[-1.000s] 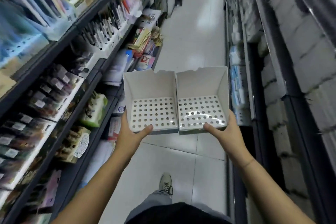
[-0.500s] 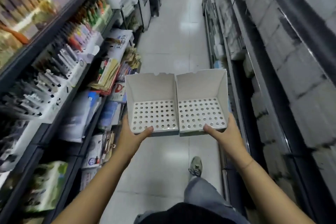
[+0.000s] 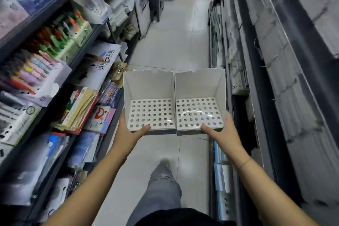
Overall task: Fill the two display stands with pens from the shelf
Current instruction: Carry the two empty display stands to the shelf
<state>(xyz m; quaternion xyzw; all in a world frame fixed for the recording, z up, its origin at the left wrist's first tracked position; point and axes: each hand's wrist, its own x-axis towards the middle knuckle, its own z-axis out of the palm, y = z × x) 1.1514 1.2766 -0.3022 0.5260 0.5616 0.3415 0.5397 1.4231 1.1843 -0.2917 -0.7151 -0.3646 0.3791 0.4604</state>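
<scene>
Two white cardboard display stands with perforated floors are carried side by side in front of me. My left hand (image 3: 128, 134) grips the left stand (image 3: 148, 86) at its near left corner, thumb over the front edge. My right hand (image 3: 222, 134) grips the right stand (image 3: 200, 84) at its near right corner in the same way. No pens stand in the holes of either one. Pens (image 3: 34, 71) in pastel and bright colours fill boxes on the left shelf, at about chest height.
I stand in a narrow shop aisle with a pale tiled floor (image 3: 176, 42). Dark shelving on the left (image 3: 77, 60) holds stationery, notebooks and paper packs. Shelves on the right (image 3: 275, 79) hold stacked white packs. My leg (image 3: 163, 185) steps forward below the stands.
I have walked further down the aisle; the shelf goods on the left have slid past toward me. Both hands keep the same hold on the stands.
</scene>
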